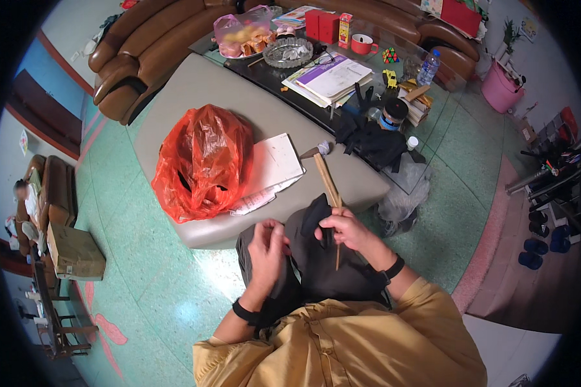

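At the left, a crumpled red plastic bag (203, 164) is set on the grey padded bench (174, 93); the papers (277, 161) beside it are partly covered by it and could be dragged off the edge if the bag were knocked by a forearm. The left hand (266, 250) is held over the lap with its fingers curled; whether anything thin is pinched there cannot be told. A black cloth piece (314, 214) is held above the thighs, gripped between thumb and fingers of the right hand (345, 229). A wooden strip (327, 177) is seen above and below that hand; how firmly it is held cannot be made out. It could be dropped if the grip were loosened to shift the cloth. Farther right, the black-lidded jar (394, 114) could be tipped if the dark fabric (374, 140) beside it were tugged.
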